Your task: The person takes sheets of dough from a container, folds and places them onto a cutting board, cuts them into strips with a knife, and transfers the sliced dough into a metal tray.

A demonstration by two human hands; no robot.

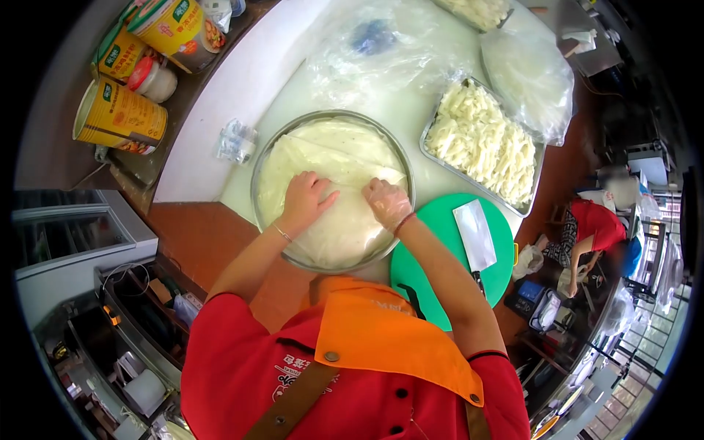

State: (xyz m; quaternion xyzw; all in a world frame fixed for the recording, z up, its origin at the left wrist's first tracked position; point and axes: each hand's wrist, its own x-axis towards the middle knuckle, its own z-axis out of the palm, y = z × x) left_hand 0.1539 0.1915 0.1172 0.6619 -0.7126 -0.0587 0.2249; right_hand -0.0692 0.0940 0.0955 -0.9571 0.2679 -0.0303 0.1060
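A large round metal pan sits on the counter in front of me, filled with pale, slightly see-through noodle sheets. My left hand lies on the sheets with its fingers apart. My right hand, in a clear plastic glove, is closed in a pinch at the edge of the top sheet, where a fold line runs across the pan. To the right, a cleaver rests on a green round cutting board. A metal tray beyond it holds a heap of pale cut noodle strips.
Clear plastic sheeting covers the far counter, and a filled plastic bag leans over the tray. Yellow cans stand on a shelf at left. A person in a red shirt bends over at the far right.
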